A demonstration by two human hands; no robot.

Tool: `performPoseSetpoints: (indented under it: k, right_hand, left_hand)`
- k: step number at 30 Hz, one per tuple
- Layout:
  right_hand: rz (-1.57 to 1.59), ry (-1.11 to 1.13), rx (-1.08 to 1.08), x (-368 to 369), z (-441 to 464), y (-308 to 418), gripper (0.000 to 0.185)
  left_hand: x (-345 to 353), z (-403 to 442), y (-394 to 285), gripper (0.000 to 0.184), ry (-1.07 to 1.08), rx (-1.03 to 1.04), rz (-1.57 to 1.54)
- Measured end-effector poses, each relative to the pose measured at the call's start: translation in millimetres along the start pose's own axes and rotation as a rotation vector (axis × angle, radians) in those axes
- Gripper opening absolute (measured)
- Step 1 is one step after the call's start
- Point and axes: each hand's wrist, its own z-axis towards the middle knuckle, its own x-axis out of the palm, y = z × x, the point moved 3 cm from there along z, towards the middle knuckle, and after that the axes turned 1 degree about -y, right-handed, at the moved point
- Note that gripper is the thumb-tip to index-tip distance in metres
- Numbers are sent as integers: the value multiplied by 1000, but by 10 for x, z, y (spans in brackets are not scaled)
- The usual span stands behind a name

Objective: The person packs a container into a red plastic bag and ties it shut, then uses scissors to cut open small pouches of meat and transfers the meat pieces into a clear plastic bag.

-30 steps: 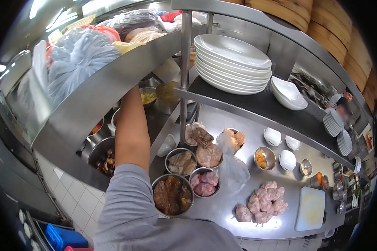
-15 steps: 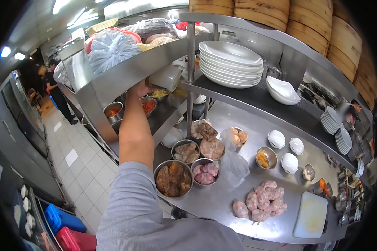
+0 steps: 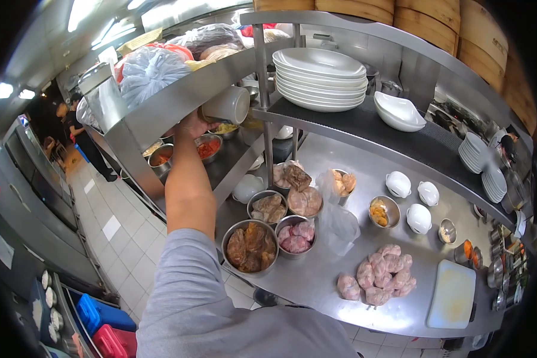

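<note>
My left hand [image 3: 191, 127] reaches deep under the upper shelf on the left, partly hidden by the shelf edge. Right beside it, a whitish plastic tub [image 3: 228, 106] lies tilted; whether my fingers grip it I cannot make out. Below the hand are metal bowls, among them a bowl of chopped red food [image 3: 207, 147], a bowl of orange-red food [image 3: 161, 156] and a bowl of yellow pieces [image 3: 225, 129]. My right hand is out of view.
On the steel counter stand a bowl of brown marinated meat [image 3: 250, 247], a bowl of pink meat [image 3: 296, 235], a pile of raw meat pieces [image 3: 383, 274] and a cutting board [image 3: 452, 293]. Stacked plates [image 3: 320, 80] sit on the shelf. A person [image 3: 88, 140] stands far left.
The view has shifted slightly, and my hand has drawn back a little at the shelf. The tub stays tilted beside it. More of the bowls under the shelf shows.
</note>
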Motion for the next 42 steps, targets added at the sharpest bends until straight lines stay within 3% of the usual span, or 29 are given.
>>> performPoseSetpoints:
  k: [3, 6, 8, 9, 10, 11, 12, 14, 18, 22, 24, 25, 27, 28, 29, 32, 34, 36, 38, 40, 42]
  right_hand:
    - [43, -12, 4, 66, -194, 235, 37]
    - [-49, -19, 17, -96, 72, 236, 43]
    - [2, 251, 145, -190, 201, 351, 27]
    - [-616, 177, -100, 122, -582, 1350, 24]
    - [-588, 323, -117, -15, -311, 1105, 24]
    - [-530, 356, 69, -39, -194, 1098, 27]
    - [-699, 445, -24, -26, -103, 1123, 30]
    - [-771, 385, -51, 136, -441, 1666, 31]
    - [-916, 365, -55, 402, -812, 2359, 42]
    - [-789, 388, -190, 441, -1169, 2660, 44]
    - [-677, 410, -311, 470, -1390, 2909, 44]
    - [-675, 391, -314, 459, -1388, 3014, 44]
    - [-474, 374, -448, 554, -1422, 3149, 43]
    - [-407, 294, -511, 632, -1587, 3345, 46]
    - [-342, 211, -574, 703, -1793, 3628, 53]
    - [-51, 244, -685, 1032, -2043, 4187, 68]
    - [38, 220, -734, 1186, -2149, 4455, 71]
    - [97, 230, -777, 1314, -2196, 4590, 74]
    - [116, 251, -763, 1352, -2234, 4594, 75]
    - [246, 215, -649, 1355, -2228, 4475, 73]
    - [260, 185, -582, 1341, -2242, 4297, 74]
  left_hand:
    - [147, -121, -6, 80, -132, -7, 56]
    - [137, -95, 62, 87, -126, -59, 94]
    - [138, -111, 108, 89, -222, -4, 164]
    - [-112, -121, 143, 84, -56, 335, 859]
    - [-20, -207, 183, 77, -155, 167, 237]
    - [139, -308, 124, 75, -153, 294, 634]
    - [248, -451, 142, 71, -255, 98, 276]
    - [-223, -252, 261, 69, -233, 43, 193]
    - [-74, -498, 387, 74, -247, 61, 175]
    - [475, -1073, 668, 76, -241, 98, 180]
    - [800, -1353, 776, 89, -248, 269, 485]
    - [855, -1399, 890, 89, -237, 274, 471]
    - [988, -1515, 1144, 103, 59, 227, 500]
    - [1157, -1589, 1295, 103, 64, 215, 496]
    - [1457, -1668, 1494, 106, 120, 233, 522]
    - [2649, -1862, 1896, 112, 418, 226, 562]
    - [3393, -1963, 2121, 113, 668, 4, 454]
    - [3717, -2009, 2577, 108, 859, 16, 568]
    - [4005, -2178, 2883, 101, 984, 89, 850]
    - [4298, -2413, 3131, 102, 1071, -48, 686]
    - [4468, -2634, 3397, 102, 1110, 48, 735]
